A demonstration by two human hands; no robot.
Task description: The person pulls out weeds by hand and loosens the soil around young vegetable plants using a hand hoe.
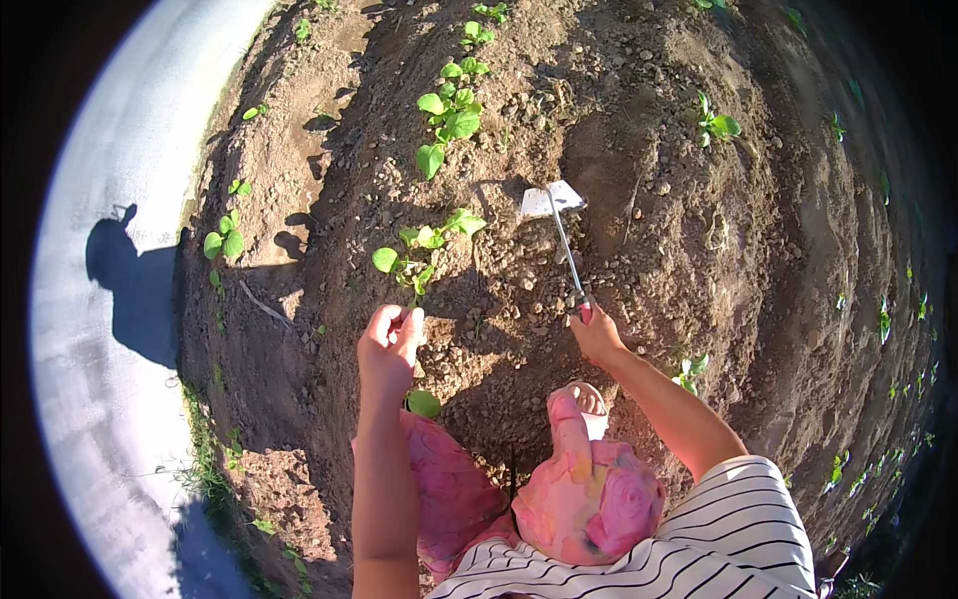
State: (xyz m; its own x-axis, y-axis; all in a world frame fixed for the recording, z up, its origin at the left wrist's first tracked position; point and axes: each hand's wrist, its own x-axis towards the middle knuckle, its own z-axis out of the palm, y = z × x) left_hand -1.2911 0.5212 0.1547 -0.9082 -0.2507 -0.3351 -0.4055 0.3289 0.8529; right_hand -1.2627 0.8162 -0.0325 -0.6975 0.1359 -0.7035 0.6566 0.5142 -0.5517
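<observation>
My right hand [596,335] is closed round the red and black grip of a small hand hoe [566,245]. The hoe's pale metal blade [552,200] rests on loose brown soil. My left hand [391,337] is raised just below a cluster of leafy seedlings [426,238], thumb and fingertips pinched together. A thin green stem seems to show at the fingertips; whether it is held I cannot tell. Beyond the cluster grow broad-leaved seedlings [453,120] in a row. Another green leaf [424,403] shows beside my left forearm.
A pale paved strip [112,314] with a cast shadow borders the soil at the left. Small seedlings [224,238] grow near that edge. To the right stand a lone seedling [720,126], another plant [690,373] near my right forearm, and further rows. My sandalled foot [590,400] is below the hoe.
</observation>
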